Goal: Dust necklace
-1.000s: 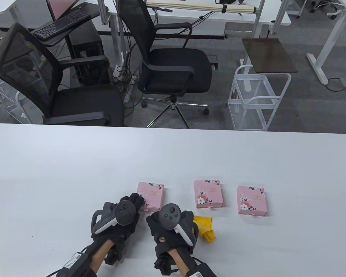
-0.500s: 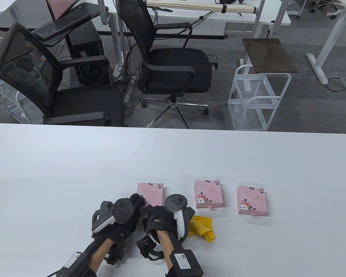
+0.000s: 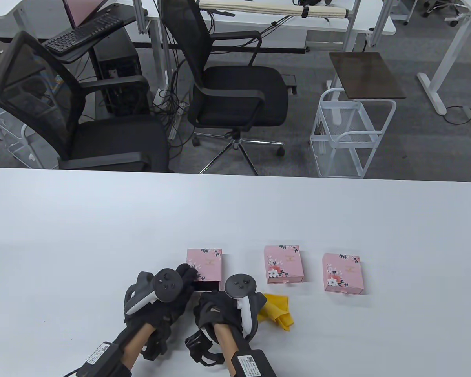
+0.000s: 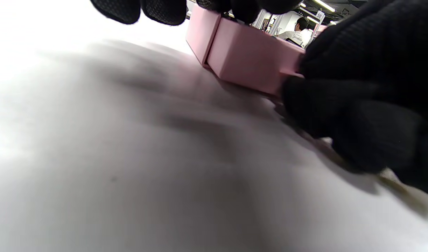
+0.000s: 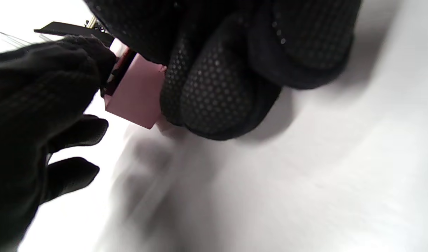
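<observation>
Lying at 6 o'clock on the white bench [image 3: 102, 220], the leftmost pink box [image 3: 204, 264] has its dark drawer [image 3: 207, 286] partly slid out toward me; no necklace shows. My left hand [image 3: 168, 294] grips the sleeve's left side, my right hand [image 3: 223, 302] pinches the drawer's front tab. Two more pink boxes [image 3: 283, 264] sit toward 3 o'clock, a yellow cloth [image 3: 276, 312] beside my right hand.

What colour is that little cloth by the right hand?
Yellow. The cloth shows best in the table view, beside the right hand.
</observation>
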A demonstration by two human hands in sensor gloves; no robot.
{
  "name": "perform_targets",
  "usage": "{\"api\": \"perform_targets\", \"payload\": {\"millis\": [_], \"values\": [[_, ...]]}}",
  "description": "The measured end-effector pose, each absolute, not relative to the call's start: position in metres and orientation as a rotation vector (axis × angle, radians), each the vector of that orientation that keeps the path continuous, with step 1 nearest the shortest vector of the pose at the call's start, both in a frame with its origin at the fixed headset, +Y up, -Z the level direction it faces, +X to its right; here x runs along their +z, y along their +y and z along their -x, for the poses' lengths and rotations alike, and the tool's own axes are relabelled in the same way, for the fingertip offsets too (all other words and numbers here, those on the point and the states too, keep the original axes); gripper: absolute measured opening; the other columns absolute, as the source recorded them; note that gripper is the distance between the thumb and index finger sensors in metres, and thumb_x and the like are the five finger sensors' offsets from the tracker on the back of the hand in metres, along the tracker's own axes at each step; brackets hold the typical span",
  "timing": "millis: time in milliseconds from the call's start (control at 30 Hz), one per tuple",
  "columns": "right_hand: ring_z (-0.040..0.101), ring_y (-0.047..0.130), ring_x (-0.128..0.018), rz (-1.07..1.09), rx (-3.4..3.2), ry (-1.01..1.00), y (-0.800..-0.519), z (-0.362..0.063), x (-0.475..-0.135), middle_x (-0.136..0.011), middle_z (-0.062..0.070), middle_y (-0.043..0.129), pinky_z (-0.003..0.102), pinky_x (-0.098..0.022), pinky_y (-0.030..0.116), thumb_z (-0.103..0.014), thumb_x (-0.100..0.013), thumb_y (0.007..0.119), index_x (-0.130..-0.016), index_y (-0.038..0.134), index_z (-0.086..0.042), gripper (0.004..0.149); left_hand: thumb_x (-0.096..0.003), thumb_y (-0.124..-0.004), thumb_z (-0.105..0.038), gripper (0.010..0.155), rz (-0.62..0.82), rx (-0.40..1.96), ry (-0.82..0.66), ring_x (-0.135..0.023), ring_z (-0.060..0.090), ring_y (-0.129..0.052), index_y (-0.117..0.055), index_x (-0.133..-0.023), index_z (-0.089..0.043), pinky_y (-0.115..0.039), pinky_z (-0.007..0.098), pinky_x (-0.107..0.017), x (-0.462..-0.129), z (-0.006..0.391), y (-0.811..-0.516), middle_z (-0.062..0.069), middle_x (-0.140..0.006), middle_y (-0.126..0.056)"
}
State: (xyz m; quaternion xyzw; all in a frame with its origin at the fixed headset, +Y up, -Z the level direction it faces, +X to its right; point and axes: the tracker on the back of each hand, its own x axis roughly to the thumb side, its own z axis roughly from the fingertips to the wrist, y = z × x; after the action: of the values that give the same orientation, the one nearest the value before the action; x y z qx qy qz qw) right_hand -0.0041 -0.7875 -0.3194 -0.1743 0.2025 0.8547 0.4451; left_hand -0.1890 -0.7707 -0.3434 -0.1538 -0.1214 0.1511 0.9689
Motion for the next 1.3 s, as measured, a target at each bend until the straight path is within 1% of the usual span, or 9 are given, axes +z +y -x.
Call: {"api": "perform_targets", "payload": {"millis": [367,733,867,933,1067,1133,1200,1233,1300], "values": [[0.029,0.105,-0.044,0.407,2.039,0.595,-0.79,-0.001,-0.283,-0.066,0.013,0.099,0.04,-0.034,0.089,-0.028,-0.066,0.075,-0.087,0.08,0.004,0.038,-0.0642,-0.053,-0.041,0.056,0.365,0.298,-0.247,-0.11,0.034,-0.041,-0.035,-0.117,-0.034,-0.048,0.059,-0.078,-0.344,0.189,-0.77,-0.007,-0.126,-0.025],[0.032,0.105,-0.047,0.384,1.995,0.629,-0.788,-0.004,-0.269,-0.069,0.016,0.098,0.041,-0.036,0.089,-0.028,-0.067,0.074,-0.089,0.079,0.006,0.04,-0.0642,-0.053,-0.041,0.056,0.364,0.303,-0.247,-0.109,0.035,-0.041,-0.034,-0.117,-0.033,-0.048,0.059,-0.078,-0.343,0.189,-0.771,-0.006,-0.126,-0.024],[0.035,0.103,-0.049,0.334,2.041,0.658,-0.779,-0.011,-0.267,-0.072,0.019,0.097,0.043,-0.038,0.088,-0.03,-0.066,0.076,-0.091,0.077,0.007,0.045,-0.0638,-0.053,-0.041,0.057,0.329,0.306,-0.245,-0.111,0.036,-0.039,-0.035,-0.117,-0.033,-0.046,0.061,-0.078,-0.342,0.189,-0.771,-0.005,-0.126,-0.025],[0.035,0.103,-0.049,0.276,2.125,0.664,-0.765,-0.016,-0.268,-0.072,0.019,0.096,0.043,-0.038,0.087,-0.031,-0.066,0.076,-0.091,0.077,0.007,0.046,-0.0636,-0.054,-0.042,0.057,0.303,0.326,-0.252,-0.111,0.037,-0.038,-0.035,-0.117,-0.033,-0.045,0.061,-0.078,-0.34,0.19,-0.766,-0.004,-0.126,-0.024],[0.034,0.102,-0.046,0.142,2.296,0.584,-0.732,-0.017,-0.276,-0.07,0.016,0.097,0.043,-0.038,0.086,-0.032,-0.065,0.078,-0.092,0.078,0.001,0.042,-0.0633,-0.054,-0.042,0.058,0.202,0.404,-0.261,-0.109,0.039,-0.039,-0.036,-0.117,-0.031,-0.046,0.061,-0.078,-0.329,0.199,-0.744,-0.002,-0.126,-0.025],[0.032,0.101,-0.047,0.012,2.441,0.427,-0.716,-0.012,-0.286,-0.071,0.015,0.096,0.043,-0.039,0.086,-0.031,-0.065,0.078,-0.092,0.078,-0.002,0.04,-0.0631,-0.055,-0.042,0.057,0.15,0.422,-0.269,-0.109,0.04,-0.04,-0.038,-0.117,-0.031,-0.047,0.061,-0.077,-0.319,0.204,-0.733,-0.001,-0.126,-0.027],[0.033,0.099,-0.051,-0.102,2.55,0.268,-0.713,-0.004,-0.294,-0.075,0.015,0.094,0.043,-0.042,0.085,-0.03,-0.065,0.078,-0.095,0.076,-0.004,0.04,-0.0633,-0.055,-0.043,0.058,0.134,0.41,-0.27,-0.109,0.04,-0.041,-0.038,-0.117,-0.031,-0.048,0.061,-0.077,-0.309,0.212,-0.726,-0.001,-0.126,-0.028],[0.035,0.097,-0.056,-0.208,2.628,0.19,-0.715,0.003,-0.299,-0.079,0.016,0.091,0.045,-0.046,0.083,-0.03,-0.064,0.079,-0.097,0.074,-0.006,0.041,-0.0635,-0.055,-0.043,0.057,0.101,0.428,-0.264,-0.109,0.04,-0.042,-0.039,-0.117,-0.031,-0.049,0.06,-0.077,-0.303,0.217,-0.726,0.0,-0.127,-0.029],[0.039,0.092,-0.065,-0.335,2.777,0.155,-0.72,0.014,-0.304,-0.088,0.02,0.085,0.048,-0.052,0.079,-0.029,-0.064,0.08,-0.101,0.072,-0.009,0.043,-0.0634,-0.056,-0.043,0.057,0.061,0.469,-0.261,-0.108,0.04,-0.045,-0.042,-0.117,-0.03,-0.051,0.061,-0.076,-0.299,0.222,-0.729,0.001,-0.126,-0.034]]}}
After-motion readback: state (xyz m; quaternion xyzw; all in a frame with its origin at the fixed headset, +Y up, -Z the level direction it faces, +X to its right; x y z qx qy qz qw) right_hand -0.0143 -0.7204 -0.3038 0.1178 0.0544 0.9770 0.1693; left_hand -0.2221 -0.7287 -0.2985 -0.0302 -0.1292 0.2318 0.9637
